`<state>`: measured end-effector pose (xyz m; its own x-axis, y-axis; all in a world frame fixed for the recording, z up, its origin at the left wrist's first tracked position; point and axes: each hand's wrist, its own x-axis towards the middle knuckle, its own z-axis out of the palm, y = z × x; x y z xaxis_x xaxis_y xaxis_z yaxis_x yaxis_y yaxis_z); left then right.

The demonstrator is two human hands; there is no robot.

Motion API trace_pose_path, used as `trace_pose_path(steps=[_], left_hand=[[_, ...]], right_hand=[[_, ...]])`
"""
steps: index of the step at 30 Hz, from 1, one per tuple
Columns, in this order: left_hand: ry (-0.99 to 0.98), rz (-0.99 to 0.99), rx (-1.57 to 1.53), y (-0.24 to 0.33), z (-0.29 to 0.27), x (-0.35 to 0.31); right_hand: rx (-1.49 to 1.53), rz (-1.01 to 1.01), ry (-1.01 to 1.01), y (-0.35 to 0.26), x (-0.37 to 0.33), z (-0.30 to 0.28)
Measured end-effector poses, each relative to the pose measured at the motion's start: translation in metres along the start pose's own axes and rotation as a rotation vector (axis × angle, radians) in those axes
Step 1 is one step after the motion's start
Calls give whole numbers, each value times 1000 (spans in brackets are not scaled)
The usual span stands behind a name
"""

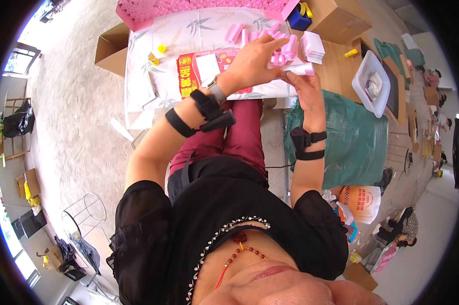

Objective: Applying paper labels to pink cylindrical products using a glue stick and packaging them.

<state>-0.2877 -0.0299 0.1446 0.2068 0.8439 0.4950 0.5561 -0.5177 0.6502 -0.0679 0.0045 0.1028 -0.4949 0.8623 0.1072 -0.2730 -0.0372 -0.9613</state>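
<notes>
A small pink-and-white roll (301, 69) lies between my two hands above the table's near edge. My right hand (307, 91) is closed around it from below, thumb at its side. My left hand (250, 61) reaches over from the left and pinches its left end, with a finger raised; part of that grip is hidden. Just beyond my fingers, several pink rolls (290, 48) lie in a loose heap. Beside them stands a stack of white cards (312, 47). Left of my left hand is a red-and-yellow printed sheet (185, 81) with a white paper (207, 68) on it.
A pink tray (199, 7) full of pink pieces sits at the far edge. Cardboard boxes (110, 50) flank the table. Yellow caps (161, 49) lie at left. A white plastic bin (362, 76) and green sacking (341, 137) are to the right.
</notes>
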Motion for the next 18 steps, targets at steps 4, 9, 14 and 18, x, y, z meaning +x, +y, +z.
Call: trace_pose_path(steps=[4, 9, 14, 18], left_hand=[[87, -80, -310, 21, -1, -23], [210, -179, -542, 42, 12, -50], [332, -109, -641, 46, 24, -62], [363, -99, -697, 47, 24, -66]], right_hand=[[22, -61, 1, -11, -14, 9], [109, -119, -54, -26, -24, 30], [168, -134, -114, -26, -29, 35], [239, -108, -158, -27, -30, 40]])
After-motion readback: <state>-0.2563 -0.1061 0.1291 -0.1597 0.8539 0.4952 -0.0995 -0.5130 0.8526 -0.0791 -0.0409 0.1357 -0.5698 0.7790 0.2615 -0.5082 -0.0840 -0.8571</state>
